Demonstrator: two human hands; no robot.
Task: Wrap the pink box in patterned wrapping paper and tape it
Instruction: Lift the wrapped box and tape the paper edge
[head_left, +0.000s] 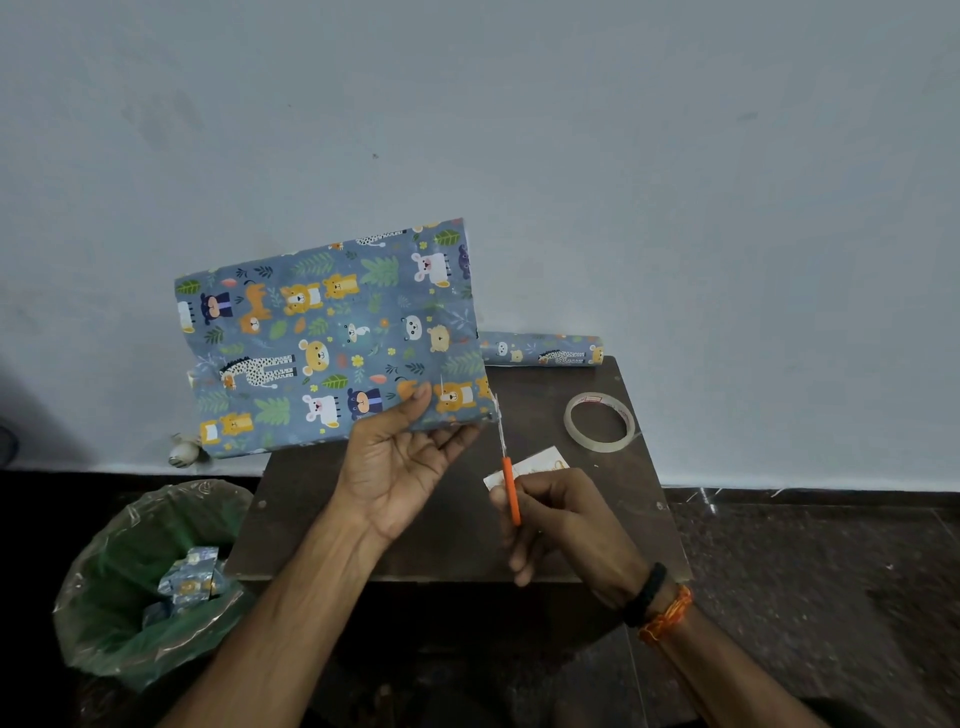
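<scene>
Holding the paper (327, 332) up off the table (457, 519), my left hand (400, 467) pinches its near right corner, thumb on the printed face and the other fingers spread almost straight beneath. My right hand (566, 525) is curled round the orange handles of the scissors (506, 467), whose blades point up at the sheet's right edge and look nearly closed, right at the paper. I judge the step to be cutting this sheet free or trimming that edge. The rest of the roll (543, 351) lies at the back of the table against the wall, just beside the sheet. To do it well, I would keep the sheet taut with the left hand near the cut line, steer the blades straight along the edge, and glide rather than snip, since loose paper held in the air tears or wanders easily. Laying it flat on the table may steady it. The tape (600, 421) waits on the right side of the table, a small card (540, 462) lies partly behind my right hand, and a lined bin (150, 582) with paper scraps stands on the floor to the left. I cannot see the pink box anywhere.
</scene>
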